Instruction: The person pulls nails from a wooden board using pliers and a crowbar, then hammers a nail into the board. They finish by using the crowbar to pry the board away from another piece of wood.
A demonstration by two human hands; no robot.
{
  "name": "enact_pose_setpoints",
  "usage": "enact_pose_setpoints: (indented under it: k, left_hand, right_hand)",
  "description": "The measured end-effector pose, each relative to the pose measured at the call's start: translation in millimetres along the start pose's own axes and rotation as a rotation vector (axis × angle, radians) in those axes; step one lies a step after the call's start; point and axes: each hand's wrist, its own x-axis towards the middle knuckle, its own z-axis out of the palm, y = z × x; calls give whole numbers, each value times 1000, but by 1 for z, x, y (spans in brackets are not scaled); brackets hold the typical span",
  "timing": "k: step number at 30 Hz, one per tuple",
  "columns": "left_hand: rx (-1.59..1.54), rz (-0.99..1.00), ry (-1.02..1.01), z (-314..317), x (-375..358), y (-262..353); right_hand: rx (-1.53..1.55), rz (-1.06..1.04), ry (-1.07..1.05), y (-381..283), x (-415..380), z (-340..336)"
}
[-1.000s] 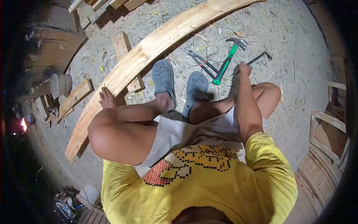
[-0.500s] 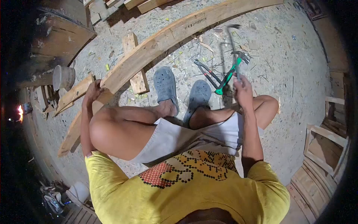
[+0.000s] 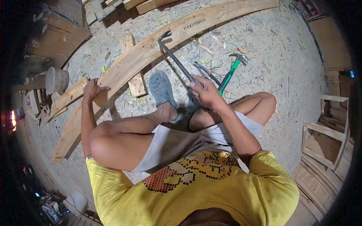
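My right hand [image 3: 206, 92] is wrapped round the lower shaft of a dark pry bar [image 3: 176, 61]. Its hooked end overlaps the middle of a long wooden plank [image 3: 151, 49] in this view. At the plank's left part, my left hand [image 3: 95, 91] grips the edge, thumb laid across the top. A short wood block [image 3: 138, 84] lies crosswise under the plank. Just beyond my right hand, a green-handled claw hammer [image 3: 230, 73] rests on the floor beside pincers [image 3: 203, 69], which the hand and hammer partly hide.
Loose nails and wood chips litter the concrete floor [image 3: 279, 64]. A plastic tub [image 3: 57, 80] stands at the left near more boards [image 3: 69, 97]. Wooden frames [image 3: 324, 130] lean at the right. A small flame [image 3: 14, 119] burns at the far left.
My right hand has swung the pry bar leftward from beside the hammer to over the plank. My left hand remains at the plank, its thumb now stretched across it.
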Motion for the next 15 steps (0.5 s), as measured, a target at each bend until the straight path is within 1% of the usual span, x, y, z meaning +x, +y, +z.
enact_pose_setpoints:
  k: [1,3,4,5,6,7,8,10,11,13,15]
  left_hand:
    - [-13,-9,16,2,-3,-2]
    - [-21,0,33,8,-3,-8]
    - [-19,23,56,8,-2,-10]
    - [-19,-2,16,8,0,-10]
    - [-25,-14,17,10,-1,-12]
    - [-36,25,69,12,-2,-13]
    - [-46,67,121,13,-3,-12]
    - [-82,78,117,15,-1,-13]
    - [-112,91,108,15,0,-14]
    - [-116,101,63,14,2,-16]
    - [-120,113,25,11,3,-13]
  right_hand:
    - [-9,7,-7,-4,4,0]
    - [168,128,-48,-10,12,-1]
    - [160,133,-63,-9,14,0]
    - [206,116,-21,-9,16,1]
    - [251,97,24,-10,17,1]
    - [157,104,31,-14,17,-2]
    - [150,106,28,-19,15,-6]
    - [197,158,-66,-26,14,-13]
    - [196,159,-67,-22,17,-13]
    - [156,145,42,-14,24,-9]
    - [197,131,79,-12,20,6]
